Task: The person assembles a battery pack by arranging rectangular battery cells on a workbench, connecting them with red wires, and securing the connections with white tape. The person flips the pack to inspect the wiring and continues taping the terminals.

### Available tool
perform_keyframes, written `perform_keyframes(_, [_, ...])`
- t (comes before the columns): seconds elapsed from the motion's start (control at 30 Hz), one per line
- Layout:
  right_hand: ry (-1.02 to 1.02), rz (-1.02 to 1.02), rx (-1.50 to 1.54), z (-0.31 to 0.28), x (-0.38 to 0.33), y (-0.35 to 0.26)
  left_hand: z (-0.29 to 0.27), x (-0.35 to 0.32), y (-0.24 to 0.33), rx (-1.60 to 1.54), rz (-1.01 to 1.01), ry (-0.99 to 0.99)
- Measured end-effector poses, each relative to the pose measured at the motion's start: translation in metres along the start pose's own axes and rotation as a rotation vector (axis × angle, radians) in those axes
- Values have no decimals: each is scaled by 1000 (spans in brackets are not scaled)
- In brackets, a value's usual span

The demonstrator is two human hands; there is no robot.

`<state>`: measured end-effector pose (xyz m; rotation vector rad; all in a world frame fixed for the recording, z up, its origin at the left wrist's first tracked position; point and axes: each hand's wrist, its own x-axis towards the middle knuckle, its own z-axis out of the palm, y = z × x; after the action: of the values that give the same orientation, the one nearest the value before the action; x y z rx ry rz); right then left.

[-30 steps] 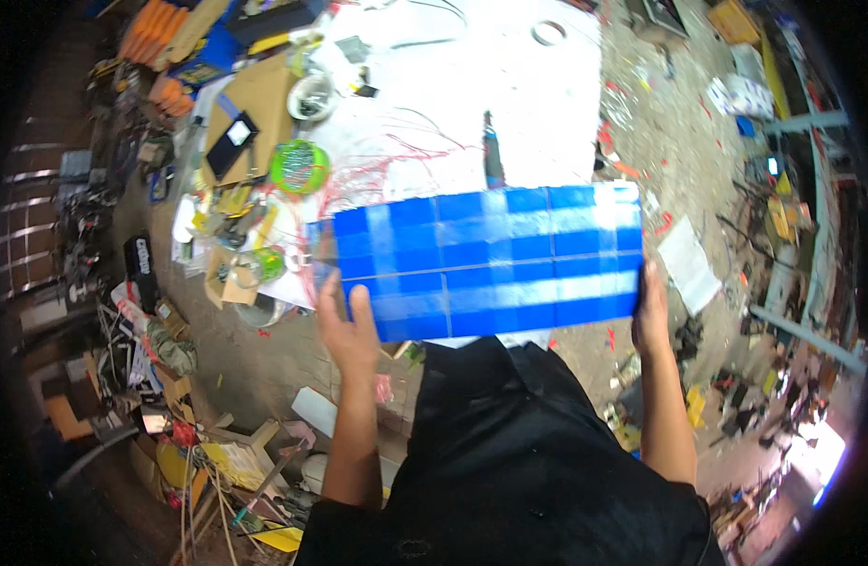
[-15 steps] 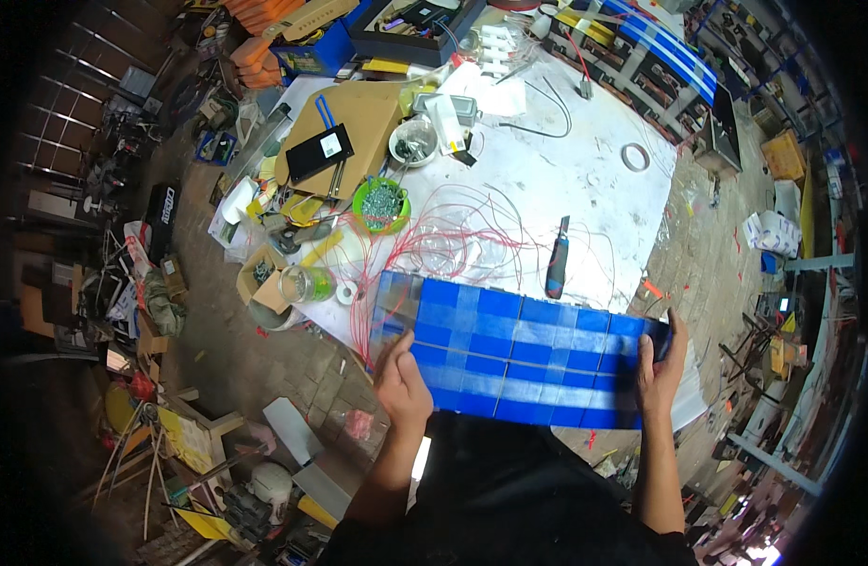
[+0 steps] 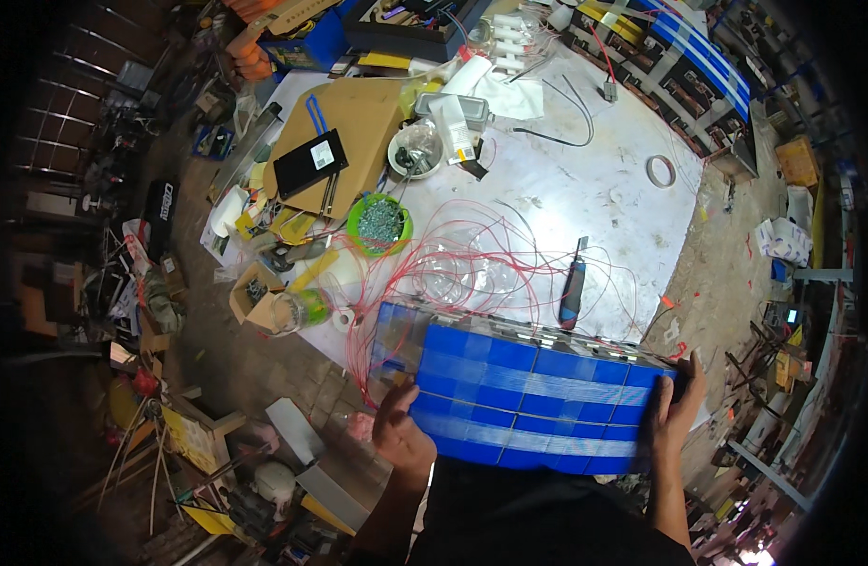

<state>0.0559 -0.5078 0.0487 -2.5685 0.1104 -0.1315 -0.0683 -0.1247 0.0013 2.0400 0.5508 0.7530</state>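
A long blue battery pack (image 3: 524, 396), banded with clear tape, is held between my hands at the table's near edge. My left hand (image 3: 403, 436) presses against its left end, fingers bent along the edge. At the right end, my right hand (image 3: 676, 407) grips it with the thumb on the blue face and the fingers behind. Metal tabs show along its far edge. Thin red wires (image 3: 443, 250) spread from its left end over the table. Just beyond the pack lies a utility knife (image 3: 573, 285) with a dark and blue handle.
On the white-covered table (image 3: 585, 179) stand a green bowl of screws (image 3: 379, 224), a white bowl (image 3: 415, 151) and a cardboard sheet (image 3: 358, 113) under a black box (image 3: 309, 163). A tape roll (image 3: 660, 171) lies at right. Another large blue-and-black pack (image 3: 660, 66) stands at the far right.
The pack has come nearer to me and tilted, so its far edge with metal tabs now shows more. Both hands moved with it, keeping their hold. The view has shifted slightly.
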Motion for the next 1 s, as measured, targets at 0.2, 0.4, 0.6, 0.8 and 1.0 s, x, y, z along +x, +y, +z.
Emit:
perform_keyframes(0.2, [51,38,-8,1,-5,14,22,38,2,-98,11,-38])
perform_keyframes(0.4, [130,161,78,1,-6,9,48,89,11,-106,112,-126])
perform_keyframes(0.6, [236,186,108,12,-9,22,86,129,15,-75,127,-220])
perform_keyframes(0.8, [332,281,220,15,-12,37,95,135,14,-32,170,-252])
perform_keyframes(1.0, [305,439,357,13,-23,51,88,151,41,297,196,-457])
